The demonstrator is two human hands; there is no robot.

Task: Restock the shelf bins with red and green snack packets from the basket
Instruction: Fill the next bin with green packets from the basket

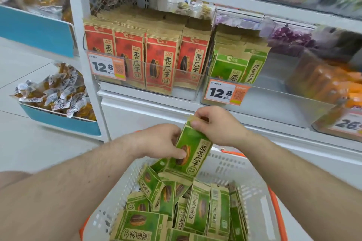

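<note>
Both hands are holding one green packet [191,150] tilted above the white basket [252,197]: the left hand [158,141] is pinching its lower side, the right hand [217,125] its top edge. More green packets [182,211] are lying in the basket. Above the basket, shelf bins are holding red packets [145,58] and green ones [239,64].

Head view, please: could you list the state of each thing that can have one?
Green packet: lifted above the basket, held by both hands.
Left hand: gripping its lower part.
Right hand: pinching its top.
Basket: holds only green packets.
Red bin: nearly full.
Green bin: mostly unfilled.
</note>
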